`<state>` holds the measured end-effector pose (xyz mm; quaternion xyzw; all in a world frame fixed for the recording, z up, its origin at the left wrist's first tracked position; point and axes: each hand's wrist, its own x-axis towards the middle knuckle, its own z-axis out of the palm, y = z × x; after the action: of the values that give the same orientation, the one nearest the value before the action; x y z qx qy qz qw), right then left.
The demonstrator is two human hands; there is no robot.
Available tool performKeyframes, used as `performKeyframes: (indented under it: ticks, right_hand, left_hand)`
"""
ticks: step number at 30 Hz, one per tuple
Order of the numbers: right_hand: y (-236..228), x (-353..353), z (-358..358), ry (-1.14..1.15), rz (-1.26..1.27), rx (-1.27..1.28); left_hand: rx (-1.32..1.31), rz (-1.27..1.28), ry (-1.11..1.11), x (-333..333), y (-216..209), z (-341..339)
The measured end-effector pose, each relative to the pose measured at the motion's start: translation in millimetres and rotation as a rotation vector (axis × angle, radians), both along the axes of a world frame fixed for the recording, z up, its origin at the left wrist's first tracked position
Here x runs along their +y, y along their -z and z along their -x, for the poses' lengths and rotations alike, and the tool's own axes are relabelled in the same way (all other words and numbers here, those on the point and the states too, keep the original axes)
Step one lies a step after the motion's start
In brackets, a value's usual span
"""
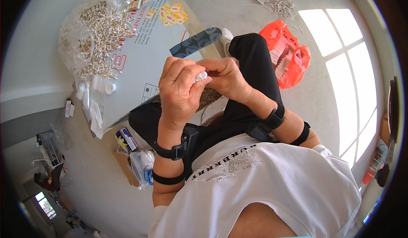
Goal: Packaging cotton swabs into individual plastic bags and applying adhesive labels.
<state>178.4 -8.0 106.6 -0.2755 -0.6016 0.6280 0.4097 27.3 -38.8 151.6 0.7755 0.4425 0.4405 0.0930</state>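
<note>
White bundle of small sticks point(201, 76) between bare fingers — black wrist straps point(178, 150), black trousers point(250, 64), white printed T-shirt point(272, 183). Beyond, orange-red plastic bag point(293, 64), dark blue patterned sandal point(196, 42), yellow-and-red packets point(172, 14) — pale grey floor point(238, 8).

Two hands point(204, 83), one red bag point(289, 53)

Both hands point(204, 83) around a white bundle point(200, 76) above lap
</note>
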Motion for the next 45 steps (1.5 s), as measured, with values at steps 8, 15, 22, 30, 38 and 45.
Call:
performKeyframes:
  ticks: [8, 15, 22, 30, 38, 45]
  right_hand:
    - [11, 10, -2, -0.022, 0.156, 0.069]
    - [10, 14, -1, -0.079, 0.379, 0.007]
    - [34, 27, 1, -0.136, 0.505, -0.198]
    - [108, 50, 22, 0.115, 0.861, 0.065]
    - [116, 51, 32, 0.242, 0.835, -0.103]
    - [102, 46, 19, 0.259, 0.953, -0.347]
  left_hand:
    - [-0.153, 0.244, -0.101, -2, -1, 11]
    - [-0.4, 0.547, -0.127, 4, 20, 15]
    - [-0.743, 0.766, -0.157, 33, 60, 32]
    - [-0.644, 0.956, -0.266, 89, 126, 46]
    - [-0.001, 0.765, -0.318, 118, 163, 61]
    - [0.465, 0.241, -0.395, 122, 169, 18]
